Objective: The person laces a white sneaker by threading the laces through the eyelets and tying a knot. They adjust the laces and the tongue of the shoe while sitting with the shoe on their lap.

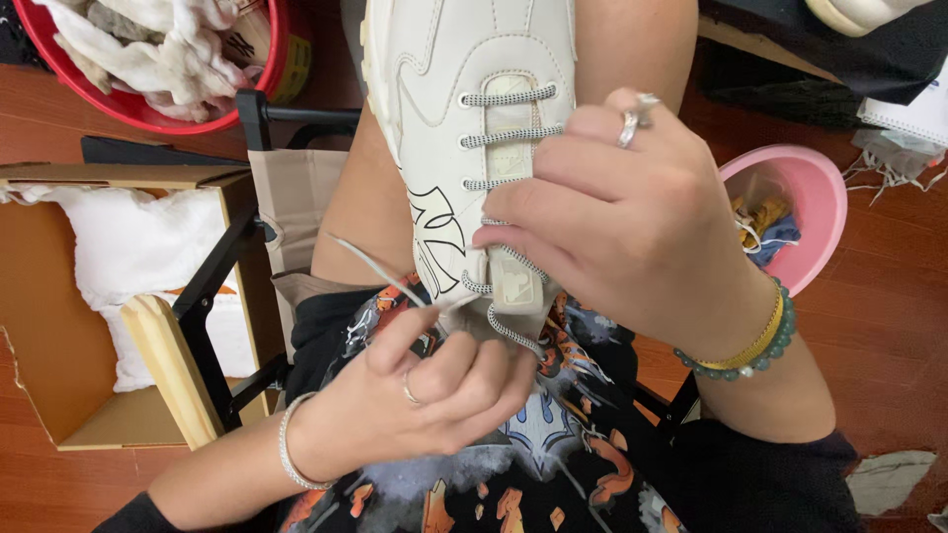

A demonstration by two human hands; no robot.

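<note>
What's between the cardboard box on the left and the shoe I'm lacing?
In the head view, a black metal frame with a pale wooden slat and a tan paper bag lie between the cardboard box and the cream shoe.

Cream-white sneaker rests on the person's lap, toe pointing away, upper facing up, with a black emblem on its side panel. Speckled grey-white lace is threaded in neat horizontal bars through the upper eyelets. Near the tongue end the lace hangs slack; one tipped end projects left, clear of the shoe.
</note>
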